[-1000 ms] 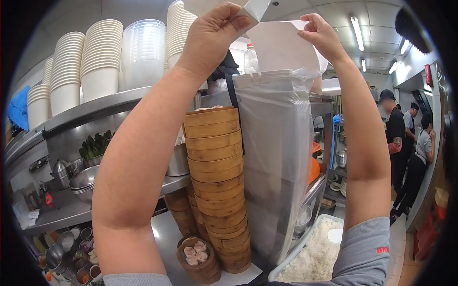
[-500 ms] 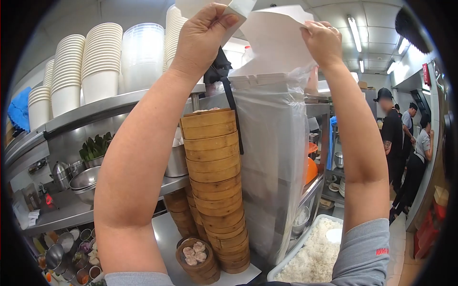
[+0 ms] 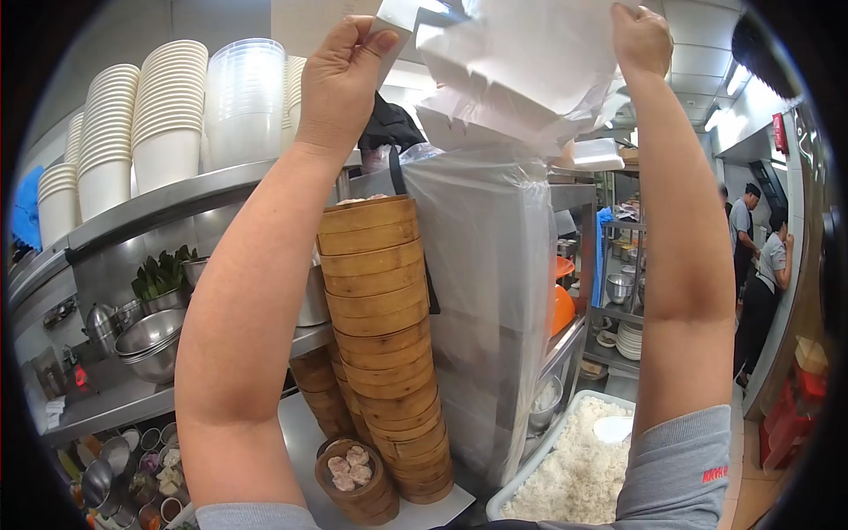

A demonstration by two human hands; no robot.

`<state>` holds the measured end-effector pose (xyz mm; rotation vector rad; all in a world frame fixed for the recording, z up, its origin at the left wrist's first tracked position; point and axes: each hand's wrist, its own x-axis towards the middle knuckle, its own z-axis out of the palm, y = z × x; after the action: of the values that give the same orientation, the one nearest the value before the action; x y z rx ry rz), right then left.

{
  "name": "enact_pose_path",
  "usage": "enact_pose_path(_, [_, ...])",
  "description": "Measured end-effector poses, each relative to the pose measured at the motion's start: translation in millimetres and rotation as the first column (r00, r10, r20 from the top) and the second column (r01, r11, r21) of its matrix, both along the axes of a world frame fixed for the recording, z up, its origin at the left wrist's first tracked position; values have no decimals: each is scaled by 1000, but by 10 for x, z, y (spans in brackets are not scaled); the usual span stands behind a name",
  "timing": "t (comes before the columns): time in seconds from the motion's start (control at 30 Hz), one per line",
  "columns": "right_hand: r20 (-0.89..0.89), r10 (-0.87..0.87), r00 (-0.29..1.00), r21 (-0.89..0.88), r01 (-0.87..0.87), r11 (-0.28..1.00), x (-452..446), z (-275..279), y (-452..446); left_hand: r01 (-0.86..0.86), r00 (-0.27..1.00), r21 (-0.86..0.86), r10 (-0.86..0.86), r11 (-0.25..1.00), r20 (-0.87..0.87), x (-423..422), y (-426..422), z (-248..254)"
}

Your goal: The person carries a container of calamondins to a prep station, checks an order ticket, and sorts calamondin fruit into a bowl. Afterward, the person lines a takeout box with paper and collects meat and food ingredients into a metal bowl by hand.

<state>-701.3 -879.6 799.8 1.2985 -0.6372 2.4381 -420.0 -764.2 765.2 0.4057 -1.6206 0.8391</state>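
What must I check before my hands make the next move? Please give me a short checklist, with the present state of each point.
1. Left grip on the white paperboard: ok, thumb and fingers pinch its edge.
2. Right grip holding an edge: cannot tell, fingertips are unclear near the top of the view.
3. Paperboard free of the clear plastic cover: cannot tell, white and clear layers overlap and blur.
4. Tall bamboo steamer stack untouched by both hands: ok, they are raised above it.
5. Dumplings in the small bamboo steamer covered: not ok, open on top.
6. Rice covered: not ok, exposed.
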Motion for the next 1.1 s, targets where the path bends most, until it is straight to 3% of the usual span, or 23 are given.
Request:
enact_pose_path(0.03, [140, -282, 949, 42, 279, 960, -47, -45, -29, 7, 1000, 7, -7, 1000, 1, -13, -35, -2])
enact_pose_path(0.07, [260, -539, 801, 118, 528, 841, -108, -78, -72, 73, 997, 16, -73, 997, -3, -33, -74, -3])
enact_pose_path(0.1, [259, -546, 797, 121, 534, 837, -218, 47, -304, 137, 991, 23, -137, 990, -7, -55, -109, 3])
enact_pose_path(0.13, [348, -131, 928, -6, 142, 990, -358, 295, -687, 143, 990, 24, -143, 989, -7, -91, -144, 6])
enact_pose_path(0.17, [372, 311, 875, -159, -270, 950, -443, 421, -895, 126, 992, 17, -126, 992, 3, -137, -183, 6])
enact_pose_path(0.2, [373, 306, 876, -157, -265, 951, -414, 346, -855, 108, 994, 9, -109, 994, 12, -185, -223, 7])
enact_pose_path(0.27, [417, 661, 623, -215, -639, 738, -330, 109, -756, 99, 995, 60, -101, 993, 27, -284, -322, 0])
enact_pose_path(0.3, [422, 656, 626, -214, -634, 743, -330, 84, -913, 82, 995, 103, -87, 991, 46, -347, -372, -4])
enact_pose_path(0.37, [296, 943, 152, -600, -738, 307, -274, 57, -1308, 67, 997, 73, -69, 995, 31, -496, -449, -46])
enact_pose_path(0.4, [295, 944, 148, -605, -736, 305, -329, 50, -1353, 48, 998, 118, -51, 992, 23, -557, -461, -58])
enact_pose_path(0.47, [494, 869, -25, -569, -765, 301, -379, -101, -1195, -14, 999, 156, 9, 988, 37, -624, -507, -50])
enact_pose_path(0.5, [505, 862, -42, -570, -767, 296, -431, -161, -1160, -17, 999, 157, 11, 987, 41, -651, -555, -24])
enact_pose_path(0.57, [439, 895, 73, -558, -759, 335, -607, -218, -1234, 50, 985, 217, -84, 975, 150, -674, -695, 44])
enact_pose_path(0.63, [358, 895, 266, -526, -734, 428, -809, -242, -1288, -56, 980, 298, -4, 953, 199, -686, -743, 38])
enact_pose_path(0.7, [284, 826, 487, -475, -676, 562, -986, -236, -1333, -360, 926, 491, 240, 793, 292, -725, -819, 19])
enact_pose_path(0.73, [250, 770, 588, -444, -637, 630, -1053, -232, -1358, -492, 870, 581, 370, 648, 325, -756, -800, -4])
enact_pose_path(0.77, [225, 714, 663, -409, -601, 687, -1115, -254, -1395, -615, 788, 581, 443, 534, 427, -729, -850, 11])
enact_pose_path(0.83, [174, 597, 783, -339, -522, 783, -1173, -309, -1472, -601, 797, 675, 379, 427, 470, -695, -834, 83])
enact_pose_path(0.9, [126, 509, 851, -263, -466, 845, -1208, -452, -1545, -552, 829, 730, 362, 402, 427, -676, -862, 35])
enact_pose_path(0.97, [85, 460, 884, -195, -438, 878, -1259, -697, -1548, -549, 779, 767, 536, 333, 325, -710, -861, -41])
enact_pose_path(1.0, [66, 450, 891, -160, -435, 886, -1296, -872, -1524, -503, 794, 808, 533, 307, 292, -659, -921, -35])
enact_pose_path(1.03, [48, 427, 903, -142, -417, 898, -1324, -983, -1492, -500, 798, 811, 525, 303, 295, -517, -1058, -35])
enact_pose_path(1.1, [12, 356, 934, -124, -352, 928, -1317, -1284, -1287, -378, 909, 718, 383, 585, 166, -247, -1322, -88])
